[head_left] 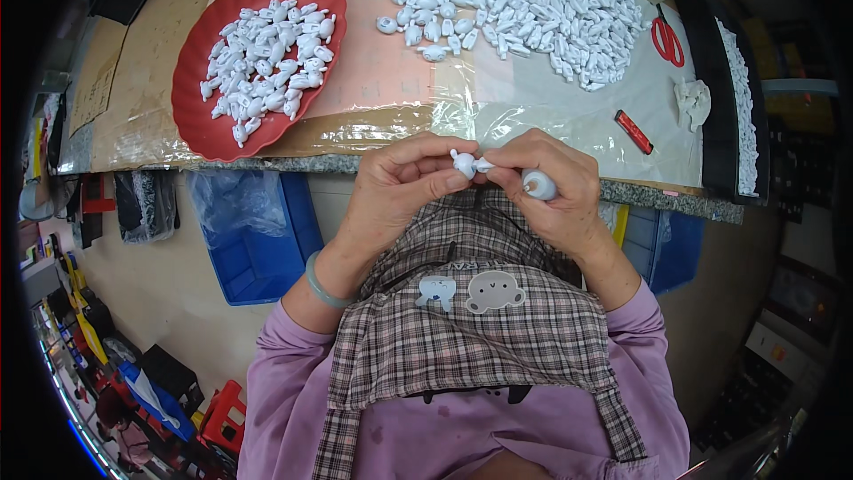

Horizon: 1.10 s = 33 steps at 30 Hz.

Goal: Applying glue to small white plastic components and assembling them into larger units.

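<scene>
My left hand (400, 180) pinches a small white animal figurine piece (464, 163) with a rounded body between thumb and fingers. Close against it, the fingertips of my right hand (569, 180) hold a smaller white part (482, 165); whether the two pieces touch is hard to tell. A small white squeeze bottle (538, 184) with a brownish tip is also tucked in my right hand, its tip facing up. Both hands are just in front of the table's near edge, above the checked apron (498, 338).
A red scalloped plate (191, 111) piled with white figurine pieces stands at left. Many loose white parts (569, 18) cover the far right. Red scissors (666, 40), a red-and-black stick-shaped object (633, 132) and crumpled tissue (691, 105) lie at right. Blue bins (258, 267) sit below the table.
</scene>
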Tool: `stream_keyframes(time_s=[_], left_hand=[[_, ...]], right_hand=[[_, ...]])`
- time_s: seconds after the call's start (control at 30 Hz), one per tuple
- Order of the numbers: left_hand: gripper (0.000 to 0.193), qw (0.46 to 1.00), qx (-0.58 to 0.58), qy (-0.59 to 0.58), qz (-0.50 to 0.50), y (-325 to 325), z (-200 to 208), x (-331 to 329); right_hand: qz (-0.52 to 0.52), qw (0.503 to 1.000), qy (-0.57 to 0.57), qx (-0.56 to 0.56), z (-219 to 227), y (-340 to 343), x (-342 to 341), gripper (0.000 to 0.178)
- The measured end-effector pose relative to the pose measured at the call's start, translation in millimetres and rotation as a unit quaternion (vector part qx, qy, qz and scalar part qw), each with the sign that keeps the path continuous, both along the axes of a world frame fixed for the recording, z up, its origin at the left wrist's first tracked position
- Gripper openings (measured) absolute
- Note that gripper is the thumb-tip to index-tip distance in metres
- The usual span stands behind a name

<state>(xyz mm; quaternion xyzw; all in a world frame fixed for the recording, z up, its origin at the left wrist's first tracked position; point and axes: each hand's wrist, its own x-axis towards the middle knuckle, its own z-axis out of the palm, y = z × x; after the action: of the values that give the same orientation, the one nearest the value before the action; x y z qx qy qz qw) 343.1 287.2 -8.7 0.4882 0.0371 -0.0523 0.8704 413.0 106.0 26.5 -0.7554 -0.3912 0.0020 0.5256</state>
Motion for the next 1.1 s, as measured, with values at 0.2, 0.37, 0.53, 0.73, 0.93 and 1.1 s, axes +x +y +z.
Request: stream_keyframes(time_s=[0.2,0.37,0.53,0.73,0.93,1.1], left_hand=[[0.03,0.999,0.045,-0.015,0.011,0,3,1],[0.032,0.999,0.034,0.009,-0.02,2,7,1],[0.03,0.994,0.085,0.043,-0.05,4,12,1],[0.022,0.999,-0.02,0.043,-0.008,0,12,2],[0.025,0.999,-0.017,0.03,-0.007,-1,8,3],[0.031,1.0,0.027,0.003,0.005,-2,9,1]], right_hand=[[0.014,0.999,-0.031,-0.011,1,-2,2,0.014],[0.015,0.999,-0.036,0.0,-1,-3,4,0.015],[0.005,0.999,-0.054,-0.005,-4,-3,4,0.019],[0.024,0.99,-0.137,-0.024,-1,-6,6,0.023],[0.032,0.99,-0.136,-0.032,1,-5,2,0.02],[-0.009,0.999,0.019,-0.03,5,-4,-4,0.016]])
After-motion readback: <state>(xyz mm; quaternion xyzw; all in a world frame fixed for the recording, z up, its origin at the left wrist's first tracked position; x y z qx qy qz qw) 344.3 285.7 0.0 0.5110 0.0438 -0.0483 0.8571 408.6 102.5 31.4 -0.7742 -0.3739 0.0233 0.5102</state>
